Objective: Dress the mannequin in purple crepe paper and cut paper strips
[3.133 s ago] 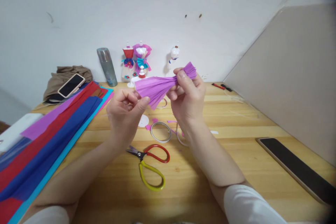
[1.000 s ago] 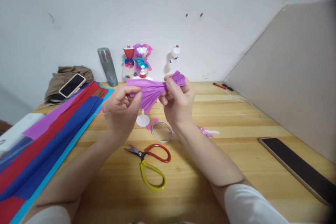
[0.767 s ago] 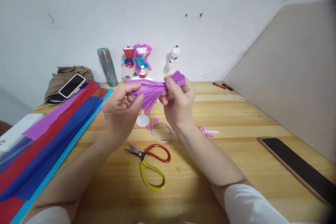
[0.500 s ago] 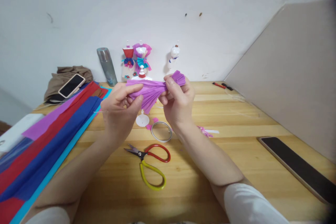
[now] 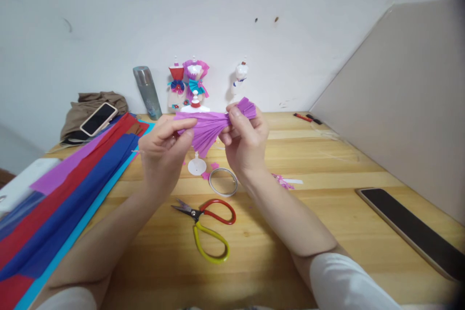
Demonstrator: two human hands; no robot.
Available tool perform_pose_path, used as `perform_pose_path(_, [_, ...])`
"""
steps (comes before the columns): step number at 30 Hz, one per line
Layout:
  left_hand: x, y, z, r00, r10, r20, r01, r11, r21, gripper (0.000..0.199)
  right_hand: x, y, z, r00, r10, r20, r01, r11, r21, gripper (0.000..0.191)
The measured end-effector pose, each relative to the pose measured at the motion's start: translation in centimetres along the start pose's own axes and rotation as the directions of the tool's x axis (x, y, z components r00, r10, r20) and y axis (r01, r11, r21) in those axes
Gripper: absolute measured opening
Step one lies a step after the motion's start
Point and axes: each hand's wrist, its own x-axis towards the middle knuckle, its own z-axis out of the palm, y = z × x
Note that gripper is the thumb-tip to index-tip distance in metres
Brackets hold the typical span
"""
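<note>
A piece of pleated purple crepe paper (image 5: 207, 128) is stretched between my two hands above the table. My right hand (image 5: 247, 138) pinches its gathered neck between thumb and fingers, with a short pleated end sticking out beyond. My left hand (image 5: 165, 150) has thumb and forefinger at the fanned left edge of the paper. Behind the paper stands a small white mannequin stand (image 5: 196, 101), its middle hidden and its round base (image 5: 196, 167) showing below. A roll of tape (image 5: 223, 182) and scissors (image 5: 201, 218) with red and yellow handles lie beneath my hands.
Long strips of coloured crepe paper (image 5: 72, 193) cover the left side. A bottle (image 5: 147, 92), a phone (image 5: 99, 119) on brown cloth (image 5: 87, 106) and decorated mannequins (image 5: 194, 75) stand or lie at the back. Another phone (image 5: 410, 227) lies right, and purple scraps (image 5: 283, 181) lie mid-table.
My left thumb and fingers have shifted slightly left along the paper's fanned edge, showing more of it. My right hand keeps its pinch on the gathered part.
</note>
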Motion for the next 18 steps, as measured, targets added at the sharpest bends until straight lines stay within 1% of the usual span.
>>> perform_pose_path(4, [0.07, -0.17, 0.16, 0.998, -0.062, 0.017, 0.062, 0.998, 0.001, 0.012, 0.03, -0.06, 0.05, 1.000, 0.013, -0.011, -0.013, 1.000, -0.015, 0.038])
perform_pose_path(6, [0.11, -0.16, 0.26, 0.997, -0.075, 0.015, 0.075, 0.997, -0.011, 0.012, 0.07, -0.07, 0.01, 1.000, 0.018, -0.018, -0.018, 1.000, -0.017, 0.038])
perform_pose_path(9, [0.15, -0.06, 0.32, 0.998, -0.060, -0.014, 0.060, 0.998, -0.023, 0.018, 0.13, -0.02, -0.12, 1.000, 0.022, -0.017, -0.022, 1.000, -0.007, 0.037])
perform_pose_path(12, [0.18, 0.03, 0.29, 0.999, -0.035, -0.041, 0.035, 0.999, 0.000, 0.018, 0.13, 0.09, -0.23, 1.000, 0.015, -0.005, -0.015, 1.000, 0.008, 0.036])
perform_pose_path(18, [0.21, 0.08, 0.29, 0.998, 0.033, -0.053, -0.026, 0.992, 0.123, 0.021, 0.11, 0.21, -0.23, 1.000, 0.004, -0.015, -0.004, 1.000, -0.007, 0.037])
